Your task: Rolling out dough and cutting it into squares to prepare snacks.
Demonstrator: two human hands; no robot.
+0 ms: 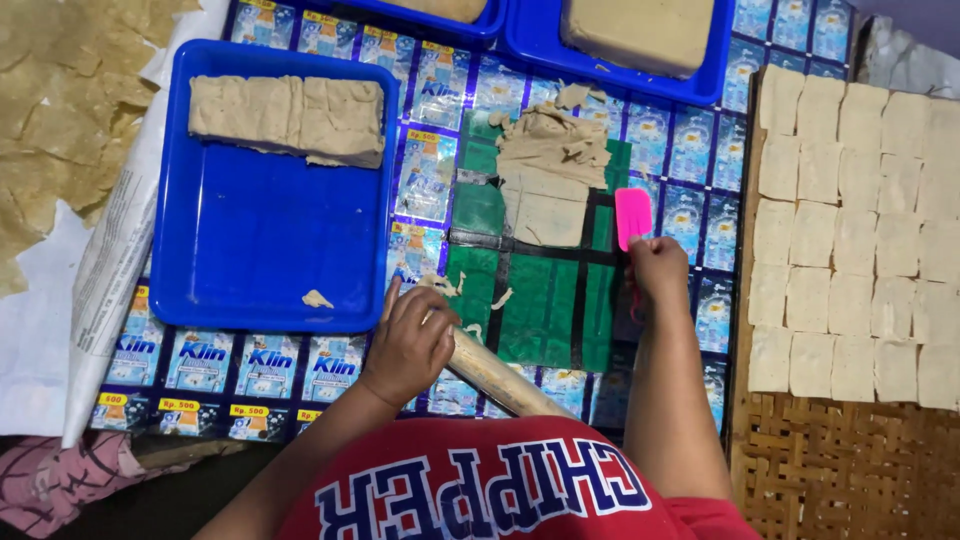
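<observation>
My left hand [410, 340] rests on a wooden rolling pin [500, 378] lying diagonally near the front of a green plastic mat [540, 300]. My right hand [658, 272] grips a pink spatula [632, 216], blade pointing up, just right of a flattened beige dough sheet [545, 200]. Crumpled dough scraps [555, 135] lie piled on the sheet's far end. Small dough bits [450, 285] sit by my left fingers.
A blue tray [270, 260] at left holds a dough slab [288, 118] and one crumb. More blue trays [625, 75] with dough stand at the back. Several square dough pieces [860, 230] lie in rows on a woven rack at right. Thin dried sheets [55, 110] lie on paper far left.
</observation>
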